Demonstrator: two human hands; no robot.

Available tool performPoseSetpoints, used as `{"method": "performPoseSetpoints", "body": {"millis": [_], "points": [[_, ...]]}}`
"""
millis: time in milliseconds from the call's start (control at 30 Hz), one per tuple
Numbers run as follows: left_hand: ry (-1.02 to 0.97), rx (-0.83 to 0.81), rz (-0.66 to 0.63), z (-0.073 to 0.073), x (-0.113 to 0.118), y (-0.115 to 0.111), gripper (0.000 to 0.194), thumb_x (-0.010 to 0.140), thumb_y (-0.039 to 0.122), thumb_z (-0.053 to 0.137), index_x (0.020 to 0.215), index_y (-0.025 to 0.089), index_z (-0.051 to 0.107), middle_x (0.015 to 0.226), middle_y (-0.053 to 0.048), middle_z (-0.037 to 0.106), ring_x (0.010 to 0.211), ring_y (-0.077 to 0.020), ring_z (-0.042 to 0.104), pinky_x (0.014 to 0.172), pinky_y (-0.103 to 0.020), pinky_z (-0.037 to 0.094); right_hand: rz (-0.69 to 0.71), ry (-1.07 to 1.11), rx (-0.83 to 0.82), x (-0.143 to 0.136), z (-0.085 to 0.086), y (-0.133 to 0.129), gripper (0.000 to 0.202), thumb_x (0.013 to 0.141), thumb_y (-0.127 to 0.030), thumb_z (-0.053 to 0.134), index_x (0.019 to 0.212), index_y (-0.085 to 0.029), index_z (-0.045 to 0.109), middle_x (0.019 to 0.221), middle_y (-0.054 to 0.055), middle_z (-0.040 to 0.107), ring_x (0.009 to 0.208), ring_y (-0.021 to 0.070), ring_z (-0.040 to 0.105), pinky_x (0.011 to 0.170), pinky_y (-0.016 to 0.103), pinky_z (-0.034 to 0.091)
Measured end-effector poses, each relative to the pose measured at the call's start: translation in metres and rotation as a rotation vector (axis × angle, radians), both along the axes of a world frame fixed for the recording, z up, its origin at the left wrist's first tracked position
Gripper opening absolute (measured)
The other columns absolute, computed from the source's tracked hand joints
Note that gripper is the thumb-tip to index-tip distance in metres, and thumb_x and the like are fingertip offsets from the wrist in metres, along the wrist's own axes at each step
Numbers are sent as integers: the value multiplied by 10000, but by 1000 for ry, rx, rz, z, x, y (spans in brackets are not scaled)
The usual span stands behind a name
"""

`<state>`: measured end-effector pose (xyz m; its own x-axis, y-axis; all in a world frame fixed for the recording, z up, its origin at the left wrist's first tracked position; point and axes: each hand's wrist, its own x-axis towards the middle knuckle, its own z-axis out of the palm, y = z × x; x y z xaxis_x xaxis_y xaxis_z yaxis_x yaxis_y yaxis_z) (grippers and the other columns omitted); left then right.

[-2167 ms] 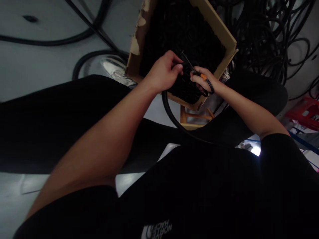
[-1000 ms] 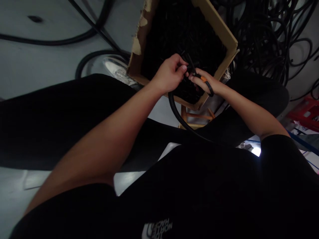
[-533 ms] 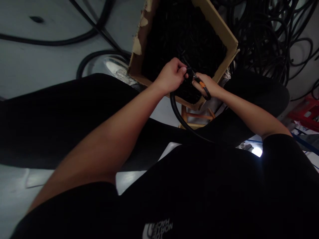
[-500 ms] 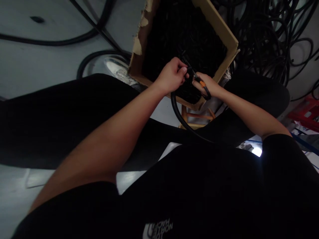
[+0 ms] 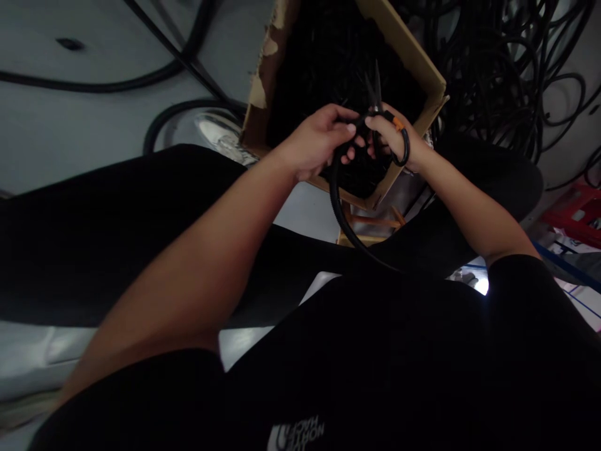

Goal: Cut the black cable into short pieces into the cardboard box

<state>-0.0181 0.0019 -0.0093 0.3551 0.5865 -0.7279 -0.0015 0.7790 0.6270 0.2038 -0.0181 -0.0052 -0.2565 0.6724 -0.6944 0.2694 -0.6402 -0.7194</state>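
Over the near edge of a cardboard box (image 5: 429, 62), my left hand (image 5: 323, 138) pinches a black corrugated hose (image 5: 339, 210). The hose curves down from my fingers toward my lap. My right hand (image 5: 397, 138) holds a pair of scissors (image 5: 374, 94) with black handles and an orange patch; the blades point away from me, slightly apart. My right thumb and fingertips also touch the upper end of the hose, close to my left fingers. Many short black pieces (image 5: 328, 56) fill the box, too dark to make out singly.
Tangled black hoses (image 5: 511, 81) lie on the floor at the right. More black tubing (image 5: 117, 81) curves across the floor at the left, near a shoe (image 5: 220, 131). A wooden stool (image 5: 370, 228) stands under the box. A red plastic object (image 5: 577, 216) is at the far right.
The scissors have swung away from the hose and now point up and away. My right hand has turned and its thumb has come to the hose end. My left hand's fingers have spread slightly along the hose.
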Motion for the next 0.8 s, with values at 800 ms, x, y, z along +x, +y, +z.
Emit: {"method": "performPoseSetpoints", "body": {"millis": [800], "points": [[48, 363, 3, 29, -7, -18, 543, 1199, 800, 855, 1138, 291, 675, 766, 43, 544, 608, -165, 595, 532, -257, 434, -54, -193, 233, -8, 25, 11, 691, 1289, -880, 580, 1560, -253, 679, 1366, 110, 791, 1233, 258, 793, 1123, 420, 765]]}}
